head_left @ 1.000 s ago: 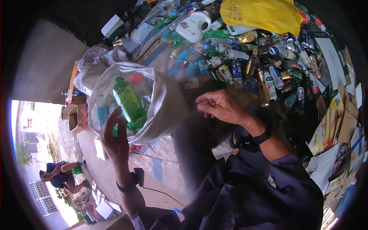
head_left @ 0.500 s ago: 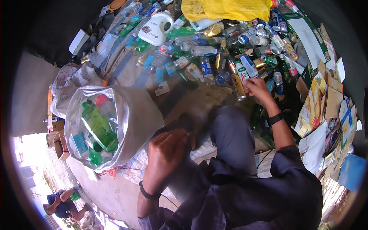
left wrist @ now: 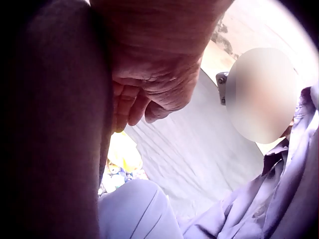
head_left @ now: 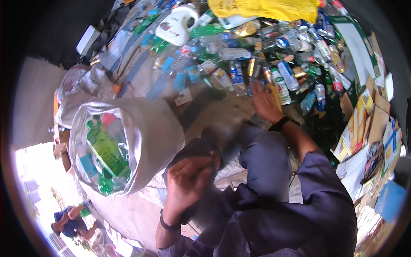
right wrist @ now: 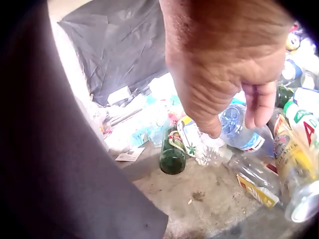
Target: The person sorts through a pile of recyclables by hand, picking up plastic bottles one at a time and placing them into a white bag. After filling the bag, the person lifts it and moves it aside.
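The right hand reaches to the near edge of a pile of bottles and cans, fingers extended beside a gold can. In the right wrist view the thumb and fingers of this hand stand apart over a clear bottle; contact cannot be told. A green glass bottle stands nearby. Over the person's left knee hangs the left hand, its fingers loosely curled with nothing visible in them; the left wrist view also shows this hand. A white sack holds green bottles.
A yellow bag and a white jug lie on the far part of the pile. Flattened cardboard is stacked at the right. Another person sits at the lower left. Behind the sack are plastic bags.
The left hand has moved from the sack's mouth to the left knee. The right hand went right to the pile, then left along its near edge, its fingers now extended. The view has shifted.
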A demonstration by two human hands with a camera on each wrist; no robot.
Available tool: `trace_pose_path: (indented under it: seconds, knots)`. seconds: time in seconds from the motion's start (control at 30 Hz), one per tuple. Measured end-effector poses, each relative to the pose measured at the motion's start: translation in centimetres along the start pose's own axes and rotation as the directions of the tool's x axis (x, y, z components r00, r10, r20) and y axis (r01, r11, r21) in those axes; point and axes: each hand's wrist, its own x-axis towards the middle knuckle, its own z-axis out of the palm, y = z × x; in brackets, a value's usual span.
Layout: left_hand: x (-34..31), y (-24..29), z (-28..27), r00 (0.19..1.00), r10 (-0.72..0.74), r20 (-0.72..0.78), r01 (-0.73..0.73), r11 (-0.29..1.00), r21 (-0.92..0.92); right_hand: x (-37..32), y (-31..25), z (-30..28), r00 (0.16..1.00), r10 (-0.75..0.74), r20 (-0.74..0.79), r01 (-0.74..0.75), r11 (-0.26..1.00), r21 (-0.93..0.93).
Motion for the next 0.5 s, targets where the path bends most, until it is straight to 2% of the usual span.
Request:
trace_pose_path:
  seconds: [0.03,0.07,0.13,0.2,0.27,0.3,0.33,0.43,0.5]
  knots:
    - [0.0,0.0,-0.1,1.000,-0.018,-0.022,0.019,1.000,0.014,1.7,-0.4,0.6,0.994,0.056,0.089,-0.050,0.996,-0.074]
    - [0.0,0.0,0.0,1.000,-0.003,-0.018,0.003,1.000,-0.013,2.5,-0.9,0.4,0.996,0.028,0.090,-0.023,0.998,-0.055]
    - [0.3,0.0,0.1,0.999,-0.011,-0.045,0.010,1.000,-0.017,3.9,-1.0,-0.5,0.946,0.111,0.306,-0.076,0.989,-0.123]
    - [0.3,0.1,-0.6,0.999,0.018,0.039,-0.019,0.999,0.026,3.8,3.4,5.7,0.951,0.025,0.308,0.012,0.993,-0.118]
    - [0.0,-0.8,-0.4,0.999,0.047,0.023,-0.046,0.999,-0.025,3.4,3.3,5.1,0.958,0.019,0.284,0.041,0.978,-0.203]
    - [-0.2,-0.8,-0.6,0.998,0.045,0.031,-0.044,0.999,-0.023,3.1,4.1,6.1,0.990,-0.075,0.123,0.104,0.962,-0.251]
    - [-0.3,-1.0,-0.6,0.997,0.080,-0.004,-0.080,0.996,-0.025,3.2,4.3,6.7,0.985,-0.166,-0.048,0.144,0.940,-0.310]
    - [-0.5,-1.1,-1.4,1.000,0.011,-0.002,-0.012,0.998,-0.069,2.7,2.9,4.0,0.988,-0.152,0.011,0.150,0.966,-0.209]
    - [-1.1,-1.8,-1.3,0.995,0.088,-0.042,-0.092,0.991,-0.101,2.4,3.0,2.6,0.963,0.062,0.262,-0.047,0.997,-0.062]
